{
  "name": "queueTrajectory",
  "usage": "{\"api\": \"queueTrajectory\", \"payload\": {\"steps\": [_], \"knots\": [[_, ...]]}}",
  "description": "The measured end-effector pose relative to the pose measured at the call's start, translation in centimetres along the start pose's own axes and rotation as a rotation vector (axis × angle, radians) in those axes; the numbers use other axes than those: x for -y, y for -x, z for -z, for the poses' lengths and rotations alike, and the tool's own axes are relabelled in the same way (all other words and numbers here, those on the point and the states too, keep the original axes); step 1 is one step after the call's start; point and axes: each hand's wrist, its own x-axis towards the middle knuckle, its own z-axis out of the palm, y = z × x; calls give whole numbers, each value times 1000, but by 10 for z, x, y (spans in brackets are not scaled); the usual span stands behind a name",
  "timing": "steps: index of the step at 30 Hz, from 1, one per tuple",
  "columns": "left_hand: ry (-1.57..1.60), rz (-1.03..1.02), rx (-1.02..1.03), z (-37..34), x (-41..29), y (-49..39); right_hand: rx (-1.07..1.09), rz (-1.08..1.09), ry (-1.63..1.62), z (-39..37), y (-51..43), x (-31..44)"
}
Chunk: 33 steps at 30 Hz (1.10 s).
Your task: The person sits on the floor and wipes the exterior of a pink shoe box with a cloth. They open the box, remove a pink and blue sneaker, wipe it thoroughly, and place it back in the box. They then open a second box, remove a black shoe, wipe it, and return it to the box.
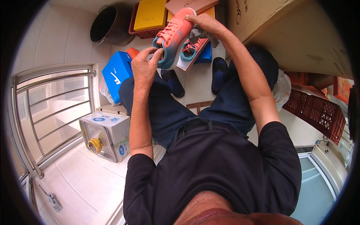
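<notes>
A coral-pink running shoe (177, 32) with a blue-green heel and pink laces is held up in front of me, its toe pointing away. My left hand (146, 63) pinches the collar at the heel, thumb and fingers at the shoe's opening. At the toe, my right hand (206, 24) grips the shoe with the thumb on top. Crumpled grey material (199, 33) hangs just under the right hand; whether the hand holds it cannot be made out. Below, a matching shoe (189, 52) lies in a white shoebox part (184, 66), over a blue box (204, 55).
A blue shoebox (117, 76) stands left of my legs. Yellow (150, 15) and pink shoeboxes (194, 5) fill a dark-red crate (146, 34) ahead. A large metal pot (119, 25) sits far left, a big cardboard carton (295, 36) at right. Metal window bars (56, 112) line the left.
</notes>
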Motion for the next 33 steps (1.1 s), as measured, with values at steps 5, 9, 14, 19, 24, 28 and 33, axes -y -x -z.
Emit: {"api": "queueTrajectory", "payload": {"steps": [5,9,14,19,24,28,33], "knots": [[490,172,296,-8,27,-12,4,17,79,-2,0,5],[606,323,249,-27,21,-12,33,85,103,-3,7,12],[863,457,110,-46,9,-18,-9,148,122,-3,14,18],[1176,445,77,-69,27,-33,-35,225,97,-5,11,13],[1392,571,140,-72,56,-46,-34,160,-71,-2,1,9],[1527,649,62,-79,60,-49,-182,218,-448,-1,-1,11],[1632,705,97,-82,66,-47,-162,290,-702,10,0,15]]}}
